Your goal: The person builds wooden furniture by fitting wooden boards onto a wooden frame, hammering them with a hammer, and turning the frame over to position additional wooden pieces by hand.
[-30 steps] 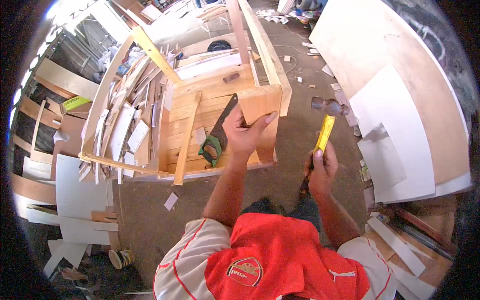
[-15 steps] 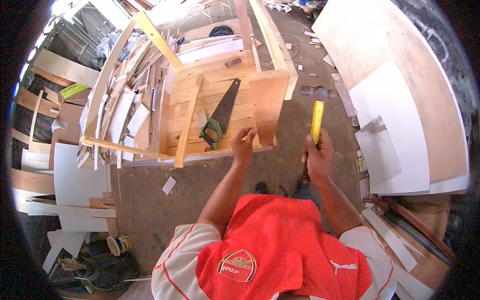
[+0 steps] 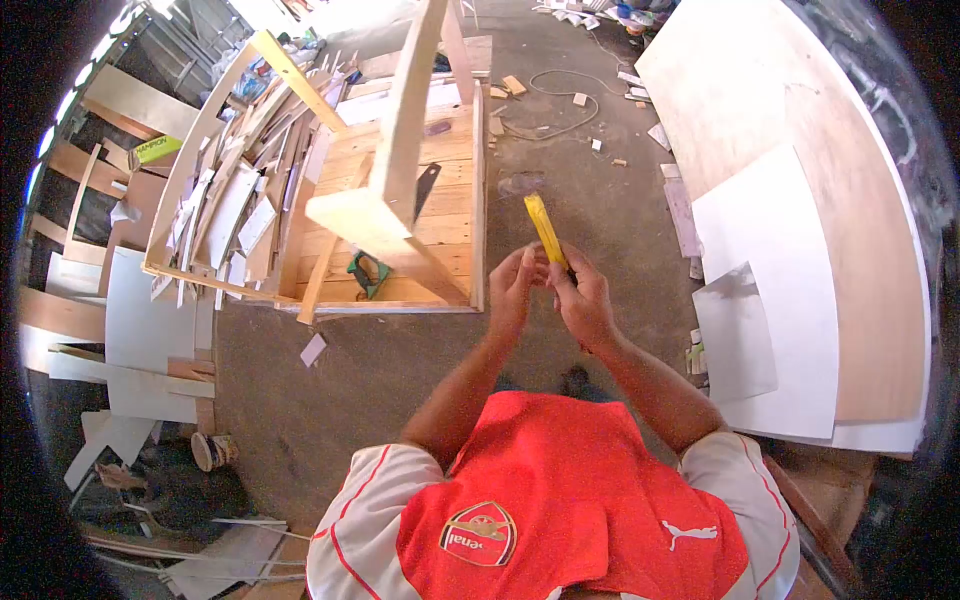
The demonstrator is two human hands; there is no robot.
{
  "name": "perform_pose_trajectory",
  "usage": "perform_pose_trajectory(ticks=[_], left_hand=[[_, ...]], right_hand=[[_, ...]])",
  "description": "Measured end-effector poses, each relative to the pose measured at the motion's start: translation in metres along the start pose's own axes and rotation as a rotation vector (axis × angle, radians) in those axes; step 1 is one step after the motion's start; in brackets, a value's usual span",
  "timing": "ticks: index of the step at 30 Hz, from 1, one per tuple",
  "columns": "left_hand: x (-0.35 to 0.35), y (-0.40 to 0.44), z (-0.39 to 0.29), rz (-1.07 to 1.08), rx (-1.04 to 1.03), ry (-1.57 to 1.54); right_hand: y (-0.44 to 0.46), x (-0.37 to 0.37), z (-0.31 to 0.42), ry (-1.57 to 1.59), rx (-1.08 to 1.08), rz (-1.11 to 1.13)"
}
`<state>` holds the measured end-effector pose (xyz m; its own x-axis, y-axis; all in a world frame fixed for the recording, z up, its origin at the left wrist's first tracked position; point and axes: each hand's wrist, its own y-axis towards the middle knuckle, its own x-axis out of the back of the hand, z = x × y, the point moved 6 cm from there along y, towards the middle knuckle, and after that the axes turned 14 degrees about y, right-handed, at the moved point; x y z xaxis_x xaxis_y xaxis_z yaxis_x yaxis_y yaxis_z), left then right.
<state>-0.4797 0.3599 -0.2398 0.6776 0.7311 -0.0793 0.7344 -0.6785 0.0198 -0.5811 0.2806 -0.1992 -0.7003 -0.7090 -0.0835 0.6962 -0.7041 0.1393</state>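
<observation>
My right hand [image 3: 583, 298] is wrapped round a hammer [image 3: 543, 230] with a yellow handle, held up in front of me. Its head looks blurred against the dark floor. Close beside it, my left hand [image 3: 512, 290] has its fingers curled together, nearly touching the right one. What those fingers hold, if anything, is too small to tell. To the left of both hands stands a wooden frame [image 3: 395, 120] with upright legs and a planked base [image 3: 445, 225]. On the planks lies a handsaw [image 3: 369, 276] with a green handle, partly hidden by a frame piece.
Offcuts and strips of wood [image 3: 235, 215] are heaped behind the frame at left. Large boards [image 3: 870, 300] lean along the right side. A cable [image 3: 560, 130] and small wood scraps lie on the floor [image 3: 400, 370] ahead. A tub [image 3: 210, 452] sits at lower left.
My right hand has brought the hammer leftward. My left hand has come away from the frame's near corner to meet it. In view, the frame has shifted left and its corner post now leans differently.
</observation>
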Motion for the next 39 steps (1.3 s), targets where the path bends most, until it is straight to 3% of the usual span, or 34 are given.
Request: perform_pose_trajectory(ticks=[2, 5, 8, 14, 20, 26, 35, 39], left_hand=[[-0.026, 0.016, -0.017, -0.051, -0.014, -0.024], [-0.053, 0.036, -0.034, -0.043, -0.045, 0.142], [-0.062, 0.061, -0.022, -0.112, 0.014, 0.217], [-0.053, 0.143, 0.012, -0.206, 0.007, 0.146], [-0.048, 0.244, 0.035, -0.303, 0.079, 0.131], [-0.050, 0.336, 0.044, -0.274, 0.168, 0.153], [-0.048, 0.463, 0.084, -0.362, 0.228, 0.136], [-0.054, 0.524, 0.109, -0.398, 0.249, 0.202]], right_hand=[[0.013, 0.020, 0.003, -0.113, 0.174, 0.055], [0.031, 0.043, 0.001, -0.253, 0.042, 0.095], [0.059, 0.055, -0.010, -0.401, 0.077, 0.169], [0.149, 0.059, -0.034, -0.158, 0.184, 0.320], [0.265, 0.068, -0.090, -0.215, -0.146, 0.423], [0.363, 0.067, -0.114, -0.182, -0.195, 0.461], [0.499, 0.068, -0.147, -0.254, -0.096, 0.553], [0.570, 0.078, -0.157, -0.263, -0.166, 0.635]])
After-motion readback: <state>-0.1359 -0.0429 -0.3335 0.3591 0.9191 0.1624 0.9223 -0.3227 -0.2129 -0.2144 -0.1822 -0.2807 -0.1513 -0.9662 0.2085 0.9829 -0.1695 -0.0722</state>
